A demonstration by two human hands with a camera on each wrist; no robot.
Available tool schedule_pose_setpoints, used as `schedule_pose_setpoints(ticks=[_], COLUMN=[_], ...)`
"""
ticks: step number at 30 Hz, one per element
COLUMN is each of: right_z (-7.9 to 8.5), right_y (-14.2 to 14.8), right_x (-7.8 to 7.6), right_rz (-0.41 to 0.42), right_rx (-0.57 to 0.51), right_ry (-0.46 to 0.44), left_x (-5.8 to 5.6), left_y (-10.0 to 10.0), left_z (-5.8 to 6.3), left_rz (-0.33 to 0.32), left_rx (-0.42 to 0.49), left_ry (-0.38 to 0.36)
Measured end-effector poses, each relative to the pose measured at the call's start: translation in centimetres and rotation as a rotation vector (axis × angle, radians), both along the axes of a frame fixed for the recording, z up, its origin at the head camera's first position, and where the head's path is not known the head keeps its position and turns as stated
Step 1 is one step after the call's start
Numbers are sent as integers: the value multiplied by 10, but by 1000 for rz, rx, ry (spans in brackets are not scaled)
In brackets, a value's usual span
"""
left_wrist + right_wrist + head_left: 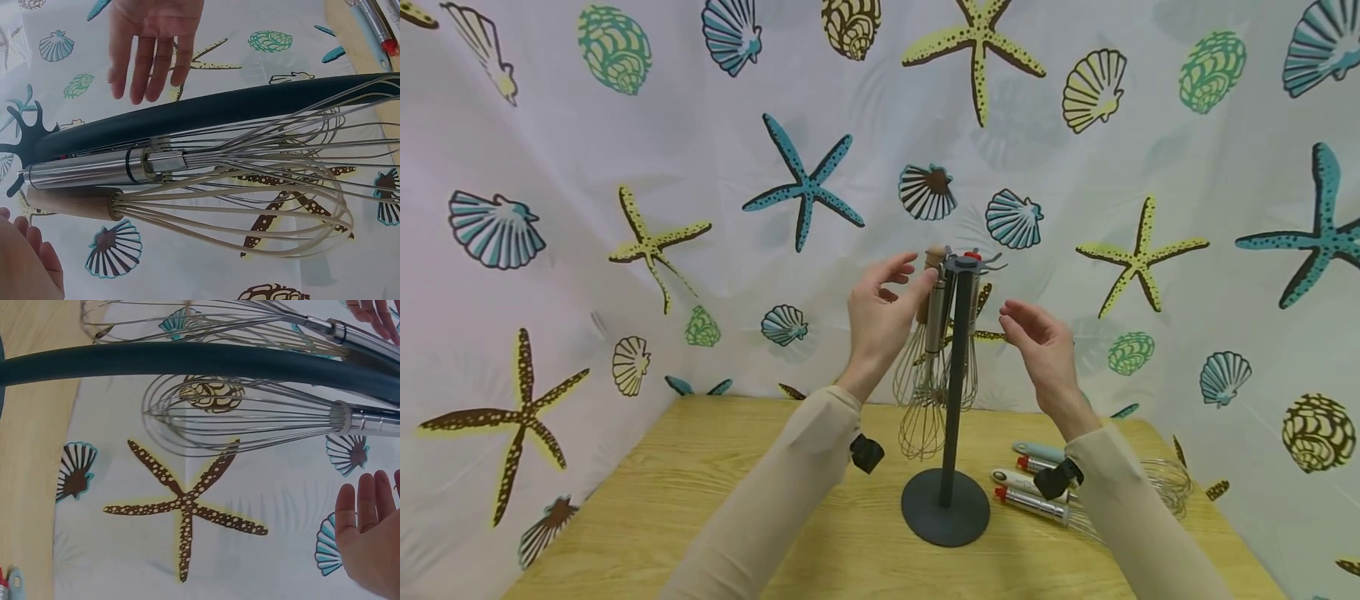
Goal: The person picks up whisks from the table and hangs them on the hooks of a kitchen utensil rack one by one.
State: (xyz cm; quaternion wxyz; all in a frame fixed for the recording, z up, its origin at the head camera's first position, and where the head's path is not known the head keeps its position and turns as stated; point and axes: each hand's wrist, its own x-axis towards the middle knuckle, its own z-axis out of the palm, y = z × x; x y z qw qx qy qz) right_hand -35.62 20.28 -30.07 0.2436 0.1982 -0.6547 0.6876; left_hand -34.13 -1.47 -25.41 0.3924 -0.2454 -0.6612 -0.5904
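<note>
A dark whisk stand (954, 392) with a round base and curved hooks at its top stands on the table. On its left side hang a whisk with a steel handle (87, 172) and a whisk with a wooden handle (72, 204). Another steel-handled whisk (375, 420), red at its top in the head view, hangs behind the pole. My left hand (883, 321) is beside the handle tops, fingers loosely bent; the left wrist view shows it just short of the wooden handle. To the right of the stand, my right hand (1047, 354) is raised with relaxed fingers, apart from the whisks.
Several more whisks lie on the wooden table (842, 517) at the right, partly under my right forearm. They include a pale blue handle (1037, 451), a white handle (1026, 481) and a red-tipped steel handle (1033, 503). A shell-patterned curtain (865, 108) encloses the back and sides.
</note>
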Motion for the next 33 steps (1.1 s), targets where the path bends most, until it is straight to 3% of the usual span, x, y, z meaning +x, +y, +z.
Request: schedule_pose_setpoints(ticks=[15,22,33], right_z=[-43,-65,-111], right_y=[21,31,47], right_x=[0,-2,2], right_rz=[-60,-36,-10], right_rx=[146,194,314], right_ry=[-183,-251,-414], left_x=[7,-3,-12], left_y=[1,1,1], left_z=[24,31,27], left_rz=[-27,-58,-128], left_rx=[-142,-214,-269], left_ry=[24,71,15])
